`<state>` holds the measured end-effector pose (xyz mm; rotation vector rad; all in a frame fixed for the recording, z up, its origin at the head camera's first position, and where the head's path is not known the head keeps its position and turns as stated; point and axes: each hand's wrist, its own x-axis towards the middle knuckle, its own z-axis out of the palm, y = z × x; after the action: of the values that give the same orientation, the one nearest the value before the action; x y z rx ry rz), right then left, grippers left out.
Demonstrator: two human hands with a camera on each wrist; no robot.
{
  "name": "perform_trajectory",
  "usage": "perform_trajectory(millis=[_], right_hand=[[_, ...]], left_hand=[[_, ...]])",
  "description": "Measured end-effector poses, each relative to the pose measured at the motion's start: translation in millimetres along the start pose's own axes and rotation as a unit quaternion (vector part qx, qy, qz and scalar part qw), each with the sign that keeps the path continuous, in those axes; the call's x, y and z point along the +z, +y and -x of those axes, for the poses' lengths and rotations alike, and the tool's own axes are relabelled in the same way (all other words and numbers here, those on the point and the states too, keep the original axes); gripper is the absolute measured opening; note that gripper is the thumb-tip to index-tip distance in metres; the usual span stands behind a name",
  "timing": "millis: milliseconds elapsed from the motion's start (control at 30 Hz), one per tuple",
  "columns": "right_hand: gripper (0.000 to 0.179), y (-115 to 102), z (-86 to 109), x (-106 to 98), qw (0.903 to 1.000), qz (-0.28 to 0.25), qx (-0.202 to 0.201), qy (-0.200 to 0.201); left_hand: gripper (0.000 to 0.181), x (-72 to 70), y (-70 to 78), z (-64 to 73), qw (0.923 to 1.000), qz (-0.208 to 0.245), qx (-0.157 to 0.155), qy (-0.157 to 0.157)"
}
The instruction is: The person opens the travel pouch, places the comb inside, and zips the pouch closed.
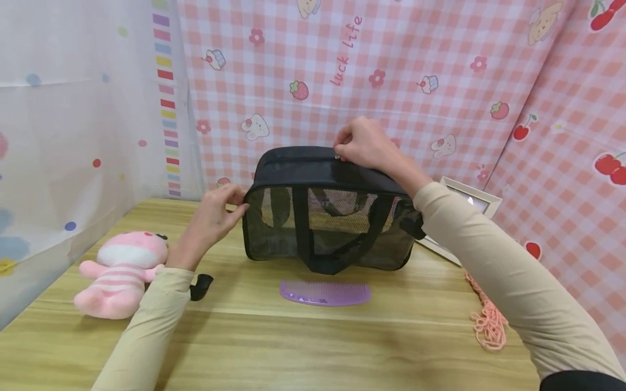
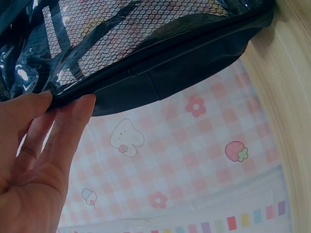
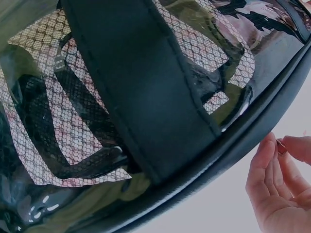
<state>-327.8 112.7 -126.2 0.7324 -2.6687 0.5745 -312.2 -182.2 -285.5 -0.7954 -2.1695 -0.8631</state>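
Observation:
A black see-through bag [image 1: 274, 250] with mesh panels and dark straps stands upright on the wooden table. My left hand [image 1: 215, 217] pinches the piped edge at its upper left corner, thumb in front and fingers behind, as the left wrist view shows with the hand [image 2: 43, 150] at the seam. Over the bag's top, my right hand [image 1: 367, 144] pinches a small metal zipper pull [image 3: 281, 147] between thumb and fingertip. The zipper along the top is mostly hidden from the head view by that hand. In front of the bag lies a purple comb [image 1: 325, 294].
A pink plush toy [image 1: 119, 277] lies at the left beside my forearm. Behind my right arm a framed picture [image 1: 491, 202] leans near the wall, with a bundle of pink yarn [image 1: 489, 326] on the table in front of it. Patterned cloth [image 1: 415, 43] hangs behind.

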Motion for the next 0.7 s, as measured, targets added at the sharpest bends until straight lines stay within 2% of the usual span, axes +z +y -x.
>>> perform_trajectory(millis=[700], right_hand=[[0.019, -21, -16.0, 9, 0.9994, 0.01, -0.002, -0.032]], left_hand=[[0.018, -1.9, -4.3, 0.4, 0.9998, 0.02, 0.002, 0.003]])
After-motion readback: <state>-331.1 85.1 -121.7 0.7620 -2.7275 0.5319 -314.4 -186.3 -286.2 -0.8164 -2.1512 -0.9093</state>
